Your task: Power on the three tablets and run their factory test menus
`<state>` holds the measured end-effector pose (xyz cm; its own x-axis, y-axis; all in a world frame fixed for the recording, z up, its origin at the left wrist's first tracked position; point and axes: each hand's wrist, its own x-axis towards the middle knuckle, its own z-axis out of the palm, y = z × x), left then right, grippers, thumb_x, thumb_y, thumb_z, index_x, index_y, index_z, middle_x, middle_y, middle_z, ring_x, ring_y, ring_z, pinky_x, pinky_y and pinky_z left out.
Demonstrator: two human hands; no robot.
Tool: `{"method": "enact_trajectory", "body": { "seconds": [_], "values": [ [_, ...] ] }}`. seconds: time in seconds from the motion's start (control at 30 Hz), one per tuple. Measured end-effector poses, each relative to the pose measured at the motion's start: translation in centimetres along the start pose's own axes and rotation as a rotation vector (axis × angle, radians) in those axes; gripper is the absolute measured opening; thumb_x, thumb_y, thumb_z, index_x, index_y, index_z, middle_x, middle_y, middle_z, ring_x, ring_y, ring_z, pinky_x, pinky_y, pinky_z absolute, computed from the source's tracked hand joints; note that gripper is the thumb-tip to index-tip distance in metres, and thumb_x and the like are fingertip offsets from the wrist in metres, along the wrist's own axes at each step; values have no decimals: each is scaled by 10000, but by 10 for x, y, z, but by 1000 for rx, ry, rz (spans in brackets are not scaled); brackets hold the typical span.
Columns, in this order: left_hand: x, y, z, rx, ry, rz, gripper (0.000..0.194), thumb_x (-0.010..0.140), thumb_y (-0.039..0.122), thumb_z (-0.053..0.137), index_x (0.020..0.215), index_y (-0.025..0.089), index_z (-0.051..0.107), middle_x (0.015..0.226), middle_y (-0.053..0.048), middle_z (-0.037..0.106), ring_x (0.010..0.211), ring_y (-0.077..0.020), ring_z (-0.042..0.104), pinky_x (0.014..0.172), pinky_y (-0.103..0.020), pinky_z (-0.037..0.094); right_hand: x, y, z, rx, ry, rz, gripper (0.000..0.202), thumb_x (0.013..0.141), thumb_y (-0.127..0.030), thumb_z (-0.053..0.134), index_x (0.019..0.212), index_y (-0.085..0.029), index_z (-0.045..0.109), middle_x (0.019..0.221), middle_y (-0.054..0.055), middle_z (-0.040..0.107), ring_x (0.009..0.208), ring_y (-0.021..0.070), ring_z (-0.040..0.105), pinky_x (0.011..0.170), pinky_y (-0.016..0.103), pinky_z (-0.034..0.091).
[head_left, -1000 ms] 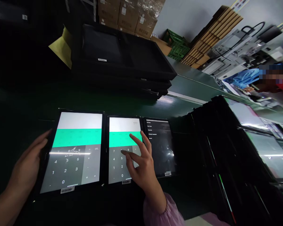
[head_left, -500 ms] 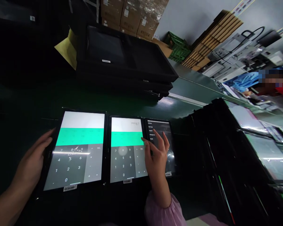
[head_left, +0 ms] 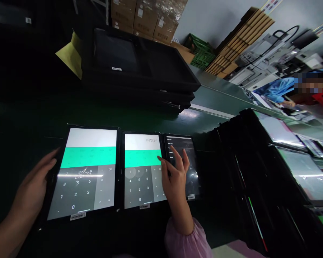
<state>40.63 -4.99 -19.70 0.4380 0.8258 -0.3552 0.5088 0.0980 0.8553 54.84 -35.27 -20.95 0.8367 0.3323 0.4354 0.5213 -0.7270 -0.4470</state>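
Three tablets lie side by side on the dark green table. The left tablet (head_left: pixel 87 182) and the middle tablet (head_left: pixel 140 186) show calculator keypads with a green band. On the right tablet (head_left: pixel 191 172) is a dark text menu, partly covered by my right hand (head_left: pixel 176 175). That hand hovers over the gap between the middle and right tablets, fingers apart, its index fingertip at the middle screen's green band. My left hand (head_left: pixel 33 186) rests at the left tablet's left edge with its fingers stretched out, and holds nothing.
Behind the tablets stands a stack of black trays (head_left: pixel 161 68), with a yellow paper (head_left: pixel 71 53) at its left. Black trays with more tablets (head_left: pixel 298 175) fill the right side. A person in blue (head_left: pixel 277 89) is at the far right.
The middle tablet's top line has gained a character, and the grey touch circle has moved from key 8 to key 7. My right hand has shifted slightly left, as has the whole view.
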Motion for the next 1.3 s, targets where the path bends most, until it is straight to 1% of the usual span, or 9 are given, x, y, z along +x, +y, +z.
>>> {"method": "enact_trajectory", "body": {
  "seconds": [0.1, 0.3, 0.4, 0.57, 0.7, 0.83, 0.93, 1.07, 1.3],
  "values": [
    [-2, 5, 2, -122, 5, -106, 532, 880, 461, 620, 1387, 300, 628, 1425, 18, 650, 1366, -320, 547, 1232, -544, 327, -1, 3, 1, 8, -19, 12, 314, 1054, -303, 486, 1101, -252, 792, 1538, 97, 485, 1548, 404, 159, 1111, 745, 374],
    [-4, 3, 7, -305, -46, -103, 568, 883, 409, 624, 1413, 208, 594, 1538, 1, 549, 1435, -269, 476, 1266, -424, 274, 0, -6, 0, 34, -36, -63, 296, 1054, -286, 491, 1106, -266, 782, 1552, 80, 472, 1563, 398, 131, 1102, 731, 401],
    [-8, -7, 7, -359, -111, -83, 557, 892, 417, 607, 1399, 188, 595, 1503, -27, 584, 1433, -295, 478, 1251, -449, 304, 0, -30, 3, 96, -17, -120, 287, 1047, -231, 493, 1109, -259, 772, 1518, 88, 504, 1549, 376, 204, 1086, 679, 458],
    [-13, -15, 4, -250, -155, -36, 596, 885, 499, 574, 1416, 230, 582, 1531, -41, 556, 1465, -313, 434, 1247, -464, 301, -2, -89, 24, 150, -151, -305, 314, 1048, -171, 459, 1095, -213, 766, 1508, 93, 515, 1558, 336, 193, 1125, 595, 478],
    [-13, -16, 2, -243, -157, -32, 584, 850, 511, 571, 1369, 247, 616, 1476, -50, 607, 1422, -323, 488, 1217, -474, 353, -2, -113, 39, 66, -200, -323, 303, 1048, -208, 482, 1176, -224, 756, 1584, 79, 434, 1572, 371, 124, 1165, 652, 412],
    [-12, -16, -1, -248, -190, -49, 594, 826, 541, 580, 1347, 259, 626, 1437, -44, 638, 1366, -331, 544, 1186, -484, 396, -1, -116, 43, 8, -269, -315, 322, 1042, -205, 482, 1215, -253, 750, 1640, 58, 365, 1573, 427, 54, 1147, 735, 362],
    [-12, -17, -3, -246, -219, -59, 620, 839, 574, 578, 1375, 266, 606, 1457, -44, 622, 1369, -333, 540, 1175, -488, 409, -2, -115, 43, 9, -228, -266, 320, 1035, -186, 474, 1126, -220, 778, 1613, 72, 411, 1569, 430, 65, 1141, 771, 333],
    [-13, -16, -3, -246, -231, -78, 641, 833, 571, 599, 1398, 269, 591, 1442, -52, 633, 1376, -335, 538, 1092, -455, 500, -3, -116, 44, 62, -185, -211, 346, 1049, -200, 440, 1071, -192, 785, 1553, 95, 490, 1564, 404, 116, 1138, 738, 376],
    [-16, -13, -4, -250, -235, -58, 675, 770, 483, 679, 1402, 257, 603, 1492, -58, 590, 1430, -384, 465, 1026, -469, 550, -4, -116, 44, 74, -272, -222, 334, 1054, -222, 451, 1145, -223, 772, 1607, 66, 426, 1570, 417, 70, 1127, 792, 335]
  ]
}}
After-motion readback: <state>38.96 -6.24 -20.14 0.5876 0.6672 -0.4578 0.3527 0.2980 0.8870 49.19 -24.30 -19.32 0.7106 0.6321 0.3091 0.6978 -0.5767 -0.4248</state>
